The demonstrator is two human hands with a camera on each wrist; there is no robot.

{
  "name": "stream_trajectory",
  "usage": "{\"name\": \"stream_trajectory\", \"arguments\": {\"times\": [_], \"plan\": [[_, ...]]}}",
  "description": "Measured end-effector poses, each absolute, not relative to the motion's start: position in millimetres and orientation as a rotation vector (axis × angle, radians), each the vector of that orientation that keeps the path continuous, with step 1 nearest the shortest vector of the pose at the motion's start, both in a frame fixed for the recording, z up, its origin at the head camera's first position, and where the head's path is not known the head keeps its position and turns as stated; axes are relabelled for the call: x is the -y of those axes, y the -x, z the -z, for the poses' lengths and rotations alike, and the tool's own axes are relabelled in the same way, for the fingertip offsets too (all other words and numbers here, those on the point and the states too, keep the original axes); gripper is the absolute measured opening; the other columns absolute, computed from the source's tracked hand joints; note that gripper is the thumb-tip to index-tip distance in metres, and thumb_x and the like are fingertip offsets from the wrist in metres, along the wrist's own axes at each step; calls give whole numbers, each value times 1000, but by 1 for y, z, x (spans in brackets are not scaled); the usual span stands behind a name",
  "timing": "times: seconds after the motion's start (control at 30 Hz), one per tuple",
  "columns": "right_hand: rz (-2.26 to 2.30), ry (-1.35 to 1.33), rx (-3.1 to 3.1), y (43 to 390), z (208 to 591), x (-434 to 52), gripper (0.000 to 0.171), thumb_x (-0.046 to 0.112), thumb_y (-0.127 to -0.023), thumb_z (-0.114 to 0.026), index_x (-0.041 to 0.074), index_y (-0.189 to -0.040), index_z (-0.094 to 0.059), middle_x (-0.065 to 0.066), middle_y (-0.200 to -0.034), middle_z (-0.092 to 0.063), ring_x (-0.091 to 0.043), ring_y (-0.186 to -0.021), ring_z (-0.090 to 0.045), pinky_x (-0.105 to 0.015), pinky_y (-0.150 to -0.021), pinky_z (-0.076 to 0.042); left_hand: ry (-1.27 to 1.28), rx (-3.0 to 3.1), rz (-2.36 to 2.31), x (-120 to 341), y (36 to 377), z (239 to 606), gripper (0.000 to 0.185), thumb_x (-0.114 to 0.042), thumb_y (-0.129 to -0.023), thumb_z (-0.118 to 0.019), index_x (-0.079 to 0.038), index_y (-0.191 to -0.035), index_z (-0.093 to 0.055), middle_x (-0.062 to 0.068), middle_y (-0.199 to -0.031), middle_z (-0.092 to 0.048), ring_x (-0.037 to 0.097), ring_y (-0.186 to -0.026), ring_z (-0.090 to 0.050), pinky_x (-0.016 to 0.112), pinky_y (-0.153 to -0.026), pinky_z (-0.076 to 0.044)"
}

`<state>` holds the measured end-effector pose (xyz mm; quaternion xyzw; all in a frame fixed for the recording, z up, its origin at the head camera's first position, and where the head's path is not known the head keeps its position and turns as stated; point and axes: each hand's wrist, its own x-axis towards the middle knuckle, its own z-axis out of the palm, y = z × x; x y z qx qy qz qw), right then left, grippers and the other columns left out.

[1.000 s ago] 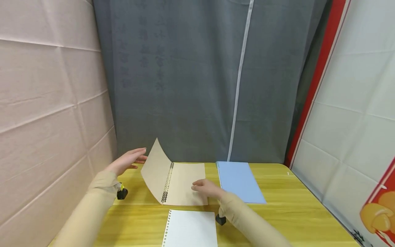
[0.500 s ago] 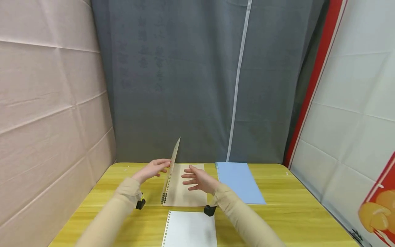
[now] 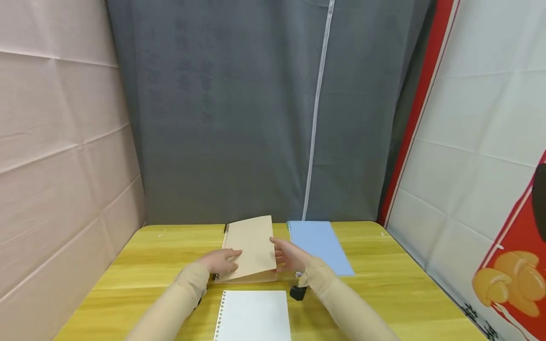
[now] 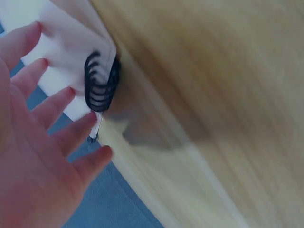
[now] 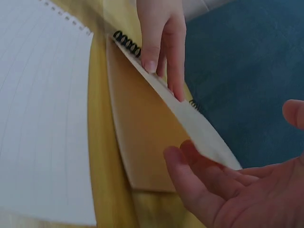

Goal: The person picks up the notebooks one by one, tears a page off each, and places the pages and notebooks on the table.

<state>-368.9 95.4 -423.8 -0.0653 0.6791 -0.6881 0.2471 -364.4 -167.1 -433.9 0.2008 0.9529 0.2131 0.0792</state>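
Note:
A tan spiral notebook (image 3: 251, 244) lies at the middle of the yellow table (image 3: 384, 284). Its front cover (image 5: 190, 118) is almost down, still slightly lifted off the back cover (image 5: 142, 142). My left hand (image 3: 222, 262) lies flat on the cover near the black coil (image 4: 99, 83), fingers straight and spread. My right hand (image 3: 286, 255) is open at the cover's free right edge, its fingers (image 5: 199, 185) just under that edge and holding nothing.
A closed blue notebook (image 3: 320, 244) lies just right of the tan one. A white punched loose sheet (image 3: 253, 315) lies near the front edge. A grey curtain hangs behind the table, with cloth walls to the left and right.
The tan cover swung from upright over to the right and is nearly down. My left hand followed it onto the cover, and my right hand drew back to the cover's right edge.

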Motion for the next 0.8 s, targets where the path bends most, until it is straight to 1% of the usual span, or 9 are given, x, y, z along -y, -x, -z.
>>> {"name": "stream_trajectory", "arguments": {"times": [0.17, 0.33, 0.37, 0.5, 0.6, 0.67, 0.7, 0.73, 0.8], "plan": [[1770, 228, -1971, 367, 435, -111, 86, 48, -96, -53, -14, -145, -22, -39, -142, -31, -50, -128, -40, -58, -92, -47, -577, -2902, -473, 166, 356, 439, 49, -25, -94, -62, -10, -140, -53, 21, -145, -43, 41, -134, -38, 55, -108, -32], [1647, 274, -2225, 363, 433, -131, 70, 43, -96, -56, -9, -141, -39, -31, -140, -42, -45, -121, -49, -55, -92, -48, -519, -2964, -374, 175, 348, 444, 47, -26, -92, -64, -11, -136, -57, 21, -143, -46, 42, -131, -42, 56, -104, -35], [1617, 275, -2311, 363, 432, -137, 66, 39, -96, -57, -9, -138, -43, -29, -137, -46, -44, -116, -52, -54, -88, -49, -511, -2968, -379, 178, 347, 445, 48, -25, -92, -64, -11, -136, -57, 21, -143, -46, 42, -131, -42, 57, -104, -35], [1226, 237, -2776, 366, 432, -168, 60, 36, -94, -60, -8, -133, -51, -25, -132, -53, -44, -117, -51, -54, -91, -46, -499, -2970, -408, 192, 345, 444, 48, -25, -92, -64, -10, -137, -56, 23, -143, -45, 44, -131, -40, 58, -104, -34], [874, 98, -2990, 369, 434, -193, 66, 40, -90, -63, -8, -134, -50, -30, -134, -49, -48, -124, -44, -60, -98, -39, -505, -2964, -453, 206, 346, 440, 49, -22, -91, -64, -7, -137, -56, 26, -143, -43, 46, -132, -38, 57, -104, -35], [756, -10, -3019, 371, 436, -208, 72, 42, -87, -65, -8, -135, -47, -32, -136, -45, -49, -125, -41, -66, -97, -36, -481, -2960, -481, 215, 345, 436, 49, -21, -90, -66, -7, -136, -56, 27, -143, -43, 46, -132, -38, 54, -99, -39], [720, -58, -3022, 372, 437, -215, 74, 43, -86, -66, -8, -135, -47, -33, -135, -45, -50, -124, -42, -67, -95, -35, -467, -2956, -496, 220, 345, 435, 49, -19, -89, -67, -7, -135, -57, 28, -142, -43, 47, -130, -39, 52, -95, -41], [705, -94, -3024, 372, 438, -221, 75, 43, -84, -68, -9, -133, -47, -33, -132, -47, -49, -121, -45, -67, -94, -36, -449, -2949, -523, 225, 345, 433, 49, -18, -88, -68, -7, -134, -58, 27, -141, -44, 47, -124, -46, 51, -89, -44], [708, -117, -3027, 374, 441, -232, 76, 42, -83, -69, -13, -131, -47, -33, -129, -50, -47, -117, -49, -63, -93, -39, -419, -2950, -546, 234, 345, 430, 49, -16, -85, -71, -7, -132, -59, 26, -137, -48, 44, -116, -52, 49, -84, -45]]}}
